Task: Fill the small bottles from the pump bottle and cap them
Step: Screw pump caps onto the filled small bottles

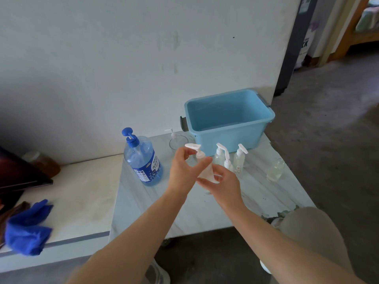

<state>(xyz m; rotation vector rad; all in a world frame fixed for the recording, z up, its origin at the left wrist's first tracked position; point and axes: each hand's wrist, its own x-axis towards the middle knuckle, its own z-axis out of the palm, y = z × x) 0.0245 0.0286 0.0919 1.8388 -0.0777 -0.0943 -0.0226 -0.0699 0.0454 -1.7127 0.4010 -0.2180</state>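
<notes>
Holding a small bottle [205, 173] above the counter's [256, 197] middle: the right hand [222, 182] grips its body, the left hand [184, 169] pinches its white pump cap [195, 150]. The pump bottle [143, 160] stands near the counter's left edge.

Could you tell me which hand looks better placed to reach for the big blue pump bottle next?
Probably the left hand. It pinches only the white pump top of the small bottle, and the big pump bottle stands on its side. The right hand supports the small bottle's body.
</notes>
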